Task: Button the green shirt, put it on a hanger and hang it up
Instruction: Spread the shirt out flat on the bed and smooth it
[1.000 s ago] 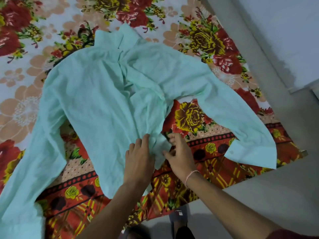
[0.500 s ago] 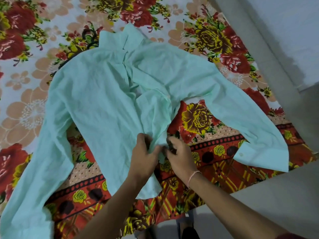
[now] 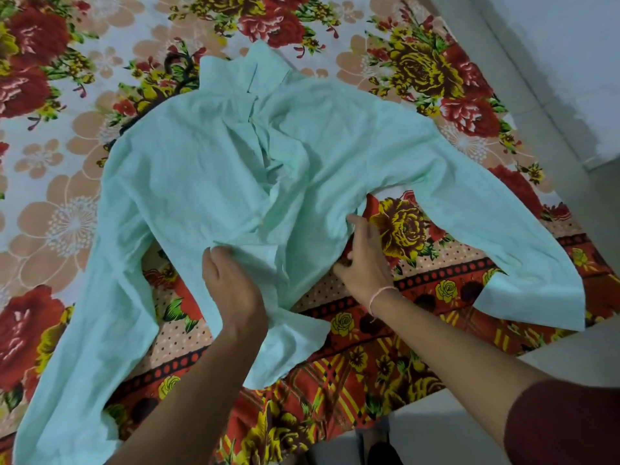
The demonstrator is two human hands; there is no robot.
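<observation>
- While the green shirt (image 3: 208, 182) lies spread on the flowered bedsheet (image 3: 60, 209), collar away from the person and both sleeves splayed, the buttoning looks barely begun.
- Its front gapes and bunches along the middle, and no fastened button can be made out.
- The left hand (image 3: 235, 290) presses on the lower front with fingers curled into a fold; whether it pinches the cloth cannot be told.
- The right hand (image 3: 364, 260) closes its fingers on the shirt's right edge.
- No hanger is in view, so 2 steps remain: hangering and hanging.

Floral bedsheet (image 3: 419, 72) on bed; green shirt (image 3: 188, 182) spread flat.
</observation>
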